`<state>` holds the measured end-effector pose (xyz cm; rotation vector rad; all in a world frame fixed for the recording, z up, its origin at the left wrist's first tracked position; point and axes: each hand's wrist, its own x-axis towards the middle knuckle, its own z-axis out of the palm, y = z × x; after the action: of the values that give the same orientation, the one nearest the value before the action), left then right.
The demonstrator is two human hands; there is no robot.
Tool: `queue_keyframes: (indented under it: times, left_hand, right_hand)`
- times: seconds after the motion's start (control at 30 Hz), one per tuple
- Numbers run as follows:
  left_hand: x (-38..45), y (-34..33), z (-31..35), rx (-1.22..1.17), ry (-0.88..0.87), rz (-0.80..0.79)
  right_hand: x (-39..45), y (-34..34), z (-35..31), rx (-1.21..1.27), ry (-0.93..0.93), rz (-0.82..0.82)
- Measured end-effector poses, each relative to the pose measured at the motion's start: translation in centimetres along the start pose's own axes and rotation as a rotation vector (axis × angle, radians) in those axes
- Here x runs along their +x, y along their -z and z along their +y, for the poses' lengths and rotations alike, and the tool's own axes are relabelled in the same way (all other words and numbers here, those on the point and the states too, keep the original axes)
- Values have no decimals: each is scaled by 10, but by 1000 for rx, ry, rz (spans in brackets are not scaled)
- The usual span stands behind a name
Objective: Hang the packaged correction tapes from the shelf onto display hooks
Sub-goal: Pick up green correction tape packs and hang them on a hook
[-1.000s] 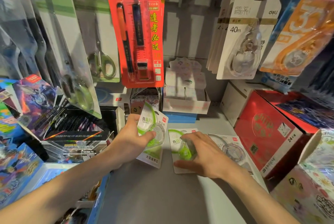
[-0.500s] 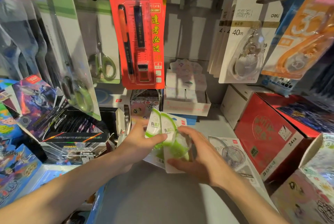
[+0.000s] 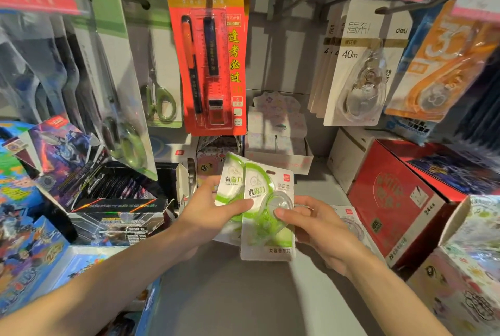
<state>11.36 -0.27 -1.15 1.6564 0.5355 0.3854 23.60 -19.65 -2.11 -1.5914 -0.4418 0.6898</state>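
Two green-and-white correction tape packs [image 3: 266,211] are stacked in front of me above the grey shelf [image 3: 243,295], the front one overlapping the rear pack [image 3: 230,184]. My left hand [image 3: 208,213] grips their left side, thumb pressed on the front. My right hand [image 3: 322,230] holds the right edge of the front pack, thumb on its clear blister. Another clear-blister tape pack [image 3: 351,224] lies flat on the shelf behind my right hand. White 40m tape packs [image 3: 362,64] hang on a hook [image 3: 405,8] at the upper right.
A red pen set card [image 3: 211,59] hangs at the centre top, scissors packs [image 3: 159,86] to its left, an orange tape pack [image 3: 438,64] far right. A red carton [image 3: 397,205] stands right, card boxes [image 3: 116,200] left, a small open box [image 3: 278,151] at the back.
My right hand lifted the second green pack off the shelf and brought it against the one in my left hand. Both packs now sit together, raised higher.
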Motion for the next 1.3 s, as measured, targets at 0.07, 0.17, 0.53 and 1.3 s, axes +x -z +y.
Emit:
queue_keyframes:
  times: [0.07, 0.17, 0.53, 1.3]
  left_hand:
    - [-4, 1, 2, -14, -14, -5]
    - [-12, 4, 7, -40, -28, -31]
    - [-53, 14, 36, 65, -329, -91]
    - [-111, -21, 145, 264, -621, 226]
  right_hand:
    - [-6, 6, -3, 67, -3, 30]
    - [-19, 14, -8, 128, 45, 75]
    - [-82, 21, -40, 94, 297, 96]
    - [-112, 99, -143, -263, 694, -13]
